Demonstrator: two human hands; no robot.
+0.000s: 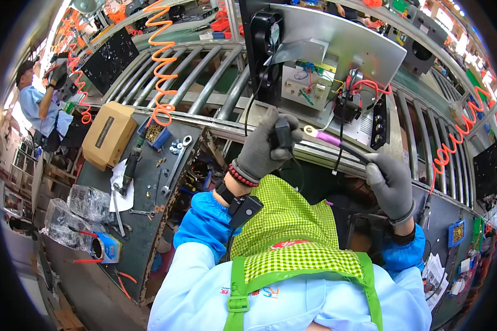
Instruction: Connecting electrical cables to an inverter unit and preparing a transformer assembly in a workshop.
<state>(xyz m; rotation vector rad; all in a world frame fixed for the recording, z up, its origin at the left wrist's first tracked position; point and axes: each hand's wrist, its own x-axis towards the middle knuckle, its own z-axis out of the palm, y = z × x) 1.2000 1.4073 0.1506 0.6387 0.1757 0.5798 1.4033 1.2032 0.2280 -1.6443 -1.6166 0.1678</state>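
My left hand (265,144), in a grey glove, is closed around a small black block-shaped part (282,134); its exact kind is not clear. Gloved in grey too, my right hand (391,185) grips a thick black cable (354,152). The cable's free end points left, toward my left hand, and carries a ring terminal (311,131) with a pink-purple sleeve (329,138). Just beyond both hands, an opened machine chassis (364,129) sits on the conveyor, with a grey metal panel (342,47), a black fan (265,34), a circuit board and red wires showing.
Roller conveyor (196,83) runs across behind the hands. Orange coiled hoses (163,55) hang at left and right. The left bench (149,243) bears a cardboard box (109,135), a power screwdriver (131,165), wrenches and plastic-wrapped parts. A co-worker (38,105) stands far left.
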